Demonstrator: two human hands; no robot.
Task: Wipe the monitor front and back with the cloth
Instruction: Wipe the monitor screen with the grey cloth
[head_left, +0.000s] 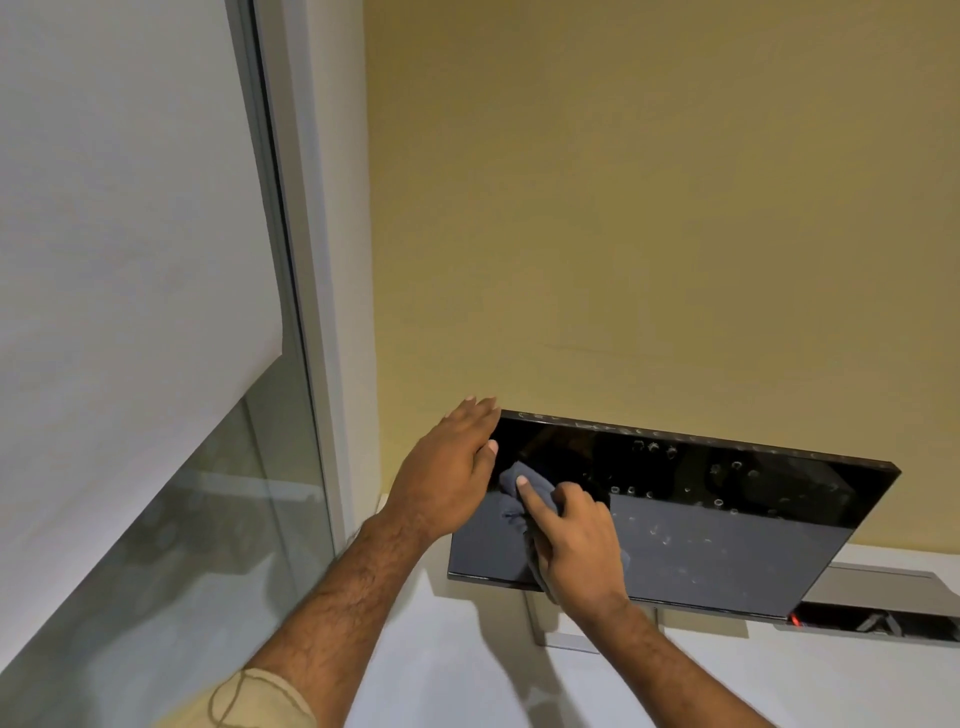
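R grip: cloth; L grip: monitor edge.

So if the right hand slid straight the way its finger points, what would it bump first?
Likely the left hand, holding the top left corner of the monitor. The right hand, pressing the cloth on the screen, points up-left toward that thumb.

The monitor has a glossy black screen that mirrors the room, speckled with pale dried ring marks and smears. Its thin lower edge looks silvery. The cloth is soft dark grey fabric, crumpled and matt. The stand is smooth silver-grey, metal by its look. The desk is white, smooth and matt. The far wall is matt yellow paint. On the left, the window glass shines and the blind is matt white.
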